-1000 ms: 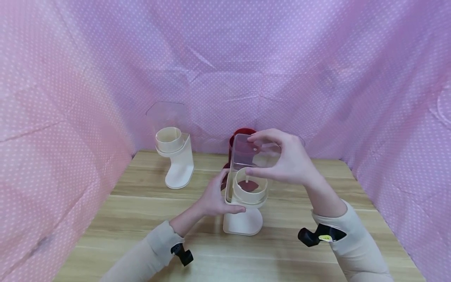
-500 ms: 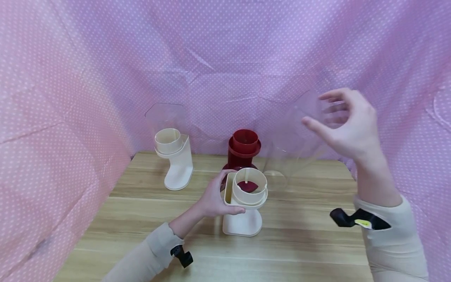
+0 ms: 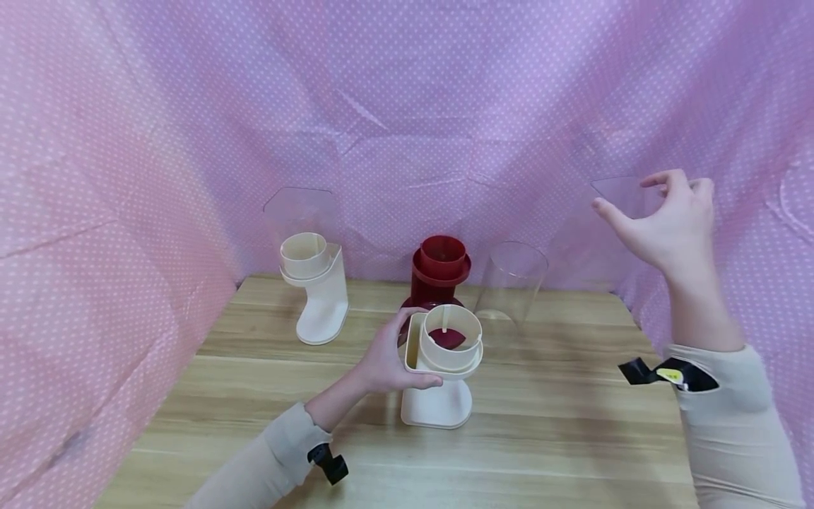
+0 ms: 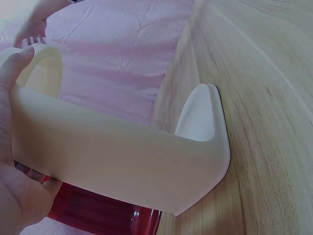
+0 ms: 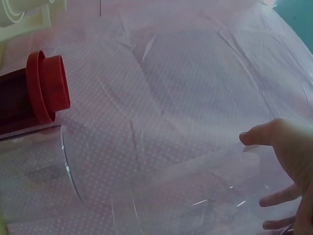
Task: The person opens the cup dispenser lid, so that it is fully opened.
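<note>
Pink dotted cloth [image 3: 407, 85] hangs behind a wooden table [image 3: 540, 438]. Head view: at centre, the left hand [image 3: 389, 357] grips a cream stand [image 3: 453, 362]; at right, the right hand [image 3: 674, 223], spread wide, seems to hold a faint clear container [image 3: 623, 199]. Left wrist view: the cream stand spans the middle. Right wrist view: clear container bottom centre, red stand [image 5: 41, 90] at left.

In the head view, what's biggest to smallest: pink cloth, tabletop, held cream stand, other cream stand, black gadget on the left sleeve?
1. Pink cloth
2. Tabletop
3. Held cream stand and other cream stand: unsure, since the held one is nearer the camera
4. Black gadget
</note>
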Motion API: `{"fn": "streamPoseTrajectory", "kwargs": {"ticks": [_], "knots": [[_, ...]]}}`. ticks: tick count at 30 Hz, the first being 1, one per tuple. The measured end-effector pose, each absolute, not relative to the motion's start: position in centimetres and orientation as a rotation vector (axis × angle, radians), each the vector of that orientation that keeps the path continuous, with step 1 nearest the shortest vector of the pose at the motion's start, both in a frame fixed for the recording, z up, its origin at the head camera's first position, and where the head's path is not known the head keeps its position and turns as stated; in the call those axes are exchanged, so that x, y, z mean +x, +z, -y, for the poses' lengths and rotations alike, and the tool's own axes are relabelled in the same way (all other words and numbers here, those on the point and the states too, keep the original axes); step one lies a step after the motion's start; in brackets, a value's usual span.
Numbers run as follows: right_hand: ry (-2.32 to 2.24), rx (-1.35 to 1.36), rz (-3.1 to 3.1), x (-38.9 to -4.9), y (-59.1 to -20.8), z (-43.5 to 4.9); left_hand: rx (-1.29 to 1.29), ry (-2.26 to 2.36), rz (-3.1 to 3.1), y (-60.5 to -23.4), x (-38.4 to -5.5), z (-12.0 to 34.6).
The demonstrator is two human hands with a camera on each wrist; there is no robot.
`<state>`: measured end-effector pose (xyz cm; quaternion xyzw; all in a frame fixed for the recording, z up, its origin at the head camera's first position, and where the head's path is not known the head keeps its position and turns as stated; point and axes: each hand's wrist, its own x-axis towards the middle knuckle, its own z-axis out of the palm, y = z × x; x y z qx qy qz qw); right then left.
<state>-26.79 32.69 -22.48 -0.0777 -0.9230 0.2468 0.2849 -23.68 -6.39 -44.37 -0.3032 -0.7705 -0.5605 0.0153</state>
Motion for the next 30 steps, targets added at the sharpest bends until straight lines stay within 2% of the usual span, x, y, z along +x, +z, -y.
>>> {"fn": "streamPoseTrajectory", "kwargs": {"ticks": [15, 30], "knots": [[0.727, -0.345, 2.635, -30.4, -30.9, -35.9, -0.946, -1.74, 2.413, -44.3, -23.8, 6.5], [0.728, -0.402, 2.745, -32.2, -39.0, -36.4, -0.998, -1.786, 2.317, -44.5, -23.7, 6.3]]}}
